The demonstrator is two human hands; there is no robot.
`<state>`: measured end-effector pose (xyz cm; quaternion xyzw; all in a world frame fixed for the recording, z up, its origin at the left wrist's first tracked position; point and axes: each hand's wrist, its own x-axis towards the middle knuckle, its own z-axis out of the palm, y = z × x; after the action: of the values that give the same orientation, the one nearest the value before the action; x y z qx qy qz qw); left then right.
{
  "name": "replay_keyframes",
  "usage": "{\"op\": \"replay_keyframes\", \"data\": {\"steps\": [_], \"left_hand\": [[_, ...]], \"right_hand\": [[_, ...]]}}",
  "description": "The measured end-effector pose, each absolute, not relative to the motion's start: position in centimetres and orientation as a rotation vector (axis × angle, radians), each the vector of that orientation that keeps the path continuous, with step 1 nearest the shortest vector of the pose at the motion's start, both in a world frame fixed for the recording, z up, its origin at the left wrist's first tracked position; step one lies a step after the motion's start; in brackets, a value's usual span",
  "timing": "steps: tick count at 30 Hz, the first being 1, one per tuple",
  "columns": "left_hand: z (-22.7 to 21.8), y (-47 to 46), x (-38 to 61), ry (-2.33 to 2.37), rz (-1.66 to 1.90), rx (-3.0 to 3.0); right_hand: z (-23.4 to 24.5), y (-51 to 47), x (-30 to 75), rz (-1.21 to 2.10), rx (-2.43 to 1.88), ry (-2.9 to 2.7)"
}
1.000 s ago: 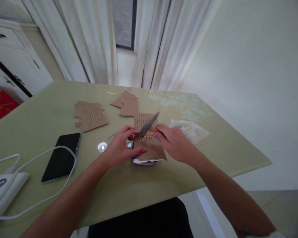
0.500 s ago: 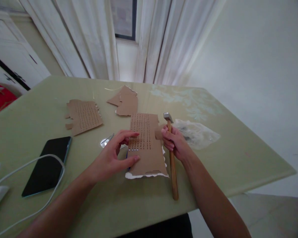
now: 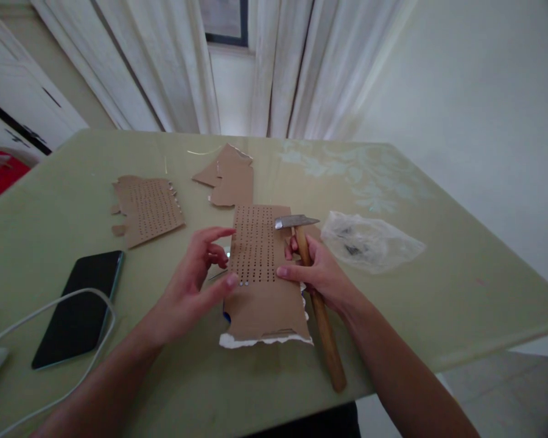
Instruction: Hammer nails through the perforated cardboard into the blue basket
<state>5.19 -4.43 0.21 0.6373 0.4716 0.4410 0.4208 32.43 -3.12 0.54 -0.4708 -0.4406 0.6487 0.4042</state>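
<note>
A brown cardboard piece (image 3: 267, 307) with rows of small punched holes lies in front of me, its near edge torn and white. A few small white dots show at the left end of its lowest row. My left hand (image 3: 187, 289) is at its left edge, fingers spread, thumb tip and forefinger right by the rim. My right hand (image 3: 324, 271) holds a hammer (image 3: 325, 340) by its wooden handle, metal head over the card's right side. The right thumb presses on the card's top face. Something blue peeks out under the card's left edge.
A second punched card (image 3: 153, 210) and torn cardboard (image 3: 232, 182) lie farther back. A clear plastic bag (image 3: 374, 243) with dark bits rests right of the hammer. At left are a black phone (image 3: 80, 310) and a white cable (image 3: 105, 295). The table edge is near me.
My left fingers have drawn back from the card's top to its left edge. The hammer has turned and tilted, its head now over the card, and my right thumb has come onto the card.
</note>
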Motion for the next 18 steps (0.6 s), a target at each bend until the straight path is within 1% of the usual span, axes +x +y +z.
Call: {"op": "replay_keyframes", "data": {"steps": [2, 5, 9, 15, 18], "left_hand": [[0.0, -3.7, 4.7, 1.45, 1.119, 1.582], [-0.7, -2.8, 3.7, 1.735, 0.913, 1.846], [-1.7, -2.4, 3.0, 1.7, 0.611, 2.25], [-2.0, -2.8, 3.7, 1.589, 0.411, 2.464], [-2.0, -3.1, 4.2, 1.621, 0.367, 2.488]], "right_hand": [[0.4, -3.0, 32.5, 1.63, -1.179, -1.102], [0.1, -2.8, 32.6, 1.618, -1.17, -1.099], [0.0, -2.7, 32.6, 1.59, -1.169, -1.105], [0.7, -2.9, 32.1, 1.595, -1.176, -1.066], [0.7, -2.9, 32.0, 1.594, -1.161, -1.053]]}}
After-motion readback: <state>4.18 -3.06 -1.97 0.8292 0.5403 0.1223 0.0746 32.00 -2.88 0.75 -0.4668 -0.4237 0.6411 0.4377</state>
